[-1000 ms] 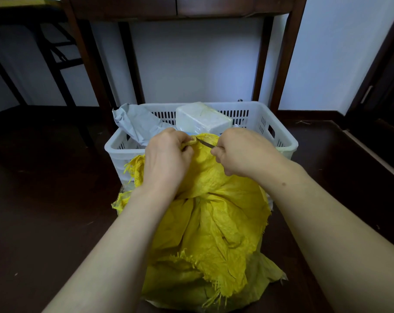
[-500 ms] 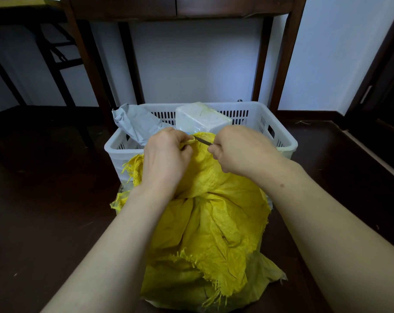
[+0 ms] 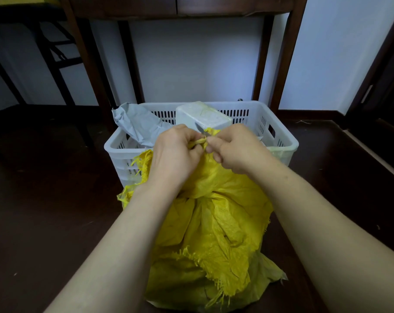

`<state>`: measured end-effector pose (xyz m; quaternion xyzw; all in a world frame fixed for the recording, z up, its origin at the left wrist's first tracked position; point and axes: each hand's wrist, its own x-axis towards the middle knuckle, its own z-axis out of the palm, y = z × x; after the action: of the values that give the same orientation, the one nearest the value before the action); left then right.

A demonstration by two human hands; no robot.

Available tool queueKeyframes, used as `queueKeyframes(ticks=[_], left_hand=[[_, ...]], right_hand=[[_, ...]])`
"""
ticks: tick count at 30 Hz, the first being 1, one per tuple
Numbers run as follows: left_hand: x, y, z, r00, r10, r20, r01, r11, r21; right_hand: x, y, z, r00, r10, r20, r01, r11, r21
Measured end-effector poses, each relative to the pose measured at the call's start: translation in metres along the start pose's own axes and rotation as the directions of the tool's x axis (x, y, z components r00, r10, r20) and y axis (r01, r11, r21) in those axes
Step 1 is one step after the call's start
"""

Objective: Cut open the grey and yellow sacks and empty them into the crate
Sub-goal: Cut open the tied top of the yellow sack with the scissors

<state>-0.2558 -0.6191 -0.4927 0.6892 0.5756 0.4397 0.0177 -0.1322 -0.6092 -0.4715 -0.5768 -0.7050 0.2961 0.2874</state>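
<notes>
A yellow woven sack (image 3: 214, 227) with frayed edges stands on the dark floor against the near wall of a white slotted crate (image 3: 281, 141). My left hand (image 3: 175, 152) grips the twisted top of the sack. My right hand (image 3: 234, 147) holds a small knife (image 3: 200, 128); its thin blade points up and left at the twisted top between the hands. The handle is hidden in my fist. A crumpled grey sack (image 3: 139, 125) lies in the crate's left part.
A white foam box (image 3: 202, 116) sits inside the crate at the back. A dark wooden table's legs (image 3: 286, 55) stand behind the crate against a white wall. A dark door frame (image 3: 376, 71) runs along the right. More dark furniture legs (image 3: 56, 53) stand at the far left.
My hands have drawn closer together at the sack's top. The knife blade has swung from pointing left to pointing up and left.
</notes>
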Motion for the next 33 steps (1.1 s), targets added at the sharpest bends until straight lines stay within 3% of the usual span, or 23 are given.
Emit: queueKeyframes(ticks=[1, 3, 5, 10, 12, 15, 18, 22, 27, 29, 33], left_hand=[[0.0, -0.001, 0.001, 1.0, -0.002, 0.017, 0.002, 1.0, 0.013], [-0.007, -0.005, 0.006, 0.993, -0.028, 0.114, 0.02, 0.997, 0.073], [-0.015, -0.011, 0.006, 0.981, -0.091, 0.169, 0.075, 0.992, 0.097], [-0.006, 0.001, 0.007, 0.981, -0.119, 0.153, 0.121, 0.993, -0.001], [-0.007, 0.005, 0.01, 0.987, -0.089, 0.137, 0.088, 0.996, 0.014], [-0.007, 0.001, 0.009, 0.995, -0.073, 0.071, 0.073, 0.997, 0.002], [-0.003, -0.008, -0.001, 0.986, -0.164, -0.025, 0.163, 0.985, -0.049], [0.003, -0.013, -0.018, 0.957, -0.264, -0.121, 0.25, 0.961, -0.118], [0.008, -0.008, -0.025, 0.982, -0.167, -0.088, 0.179, 0.972, 0.153], [0.01, -0.008, -0.03, 0.984, -0.175, -0.019, 0.176, 0.973, 0.149], [0.005, 0.002, -0.026, 0.948, -0.263, 0.179, 0.277, 0.959, -0.055]], right_hand=[[0.002, 0.0, -0.005, 0.997, 0.076, -0.012, -0.071, 0.968, 0.241], [0.007, 0.002, -0.029, 0.971, 0.206, -0.118, -0.096, 0.794, 0.6], [0.011, 0.007, -0.052, 0.943, 0.263, -0.205, -0.024, 0.666, 0.745], [0.005, 0.025, -0.029, 0.978, 0.106, -0.178, -0.036, 0.932, 0.36], [0.007, 0.025, -0.021, 0.988, 0.032, -0.149, 0.013, 0.955, 0.295], [0.013, 0.028, -0.015, 0.994, 0.034, -0.103, -0.015, 0.983, 0.182], [0.018, 0.041, -0.015, 0.982, 0.071, -0.176, -0.069, 0.997, 0.019], [0.02, 0.051, -0.029, 0.956, 0.135, -0.261, -0.069, 0.967, 0.247], [0.018, 0.043, -0.022, 0.963, 0.027, -0.269, 0.059, 0.95, 0.308], [0.015, 0.04, -0.023, 0.972, 0.01, -0.236, 0.083, 0.923, 0.377], [0.01, 0.034, -0.028, 0.983, 0.026, -0.184, 0.073, 0.858, 0.508]])
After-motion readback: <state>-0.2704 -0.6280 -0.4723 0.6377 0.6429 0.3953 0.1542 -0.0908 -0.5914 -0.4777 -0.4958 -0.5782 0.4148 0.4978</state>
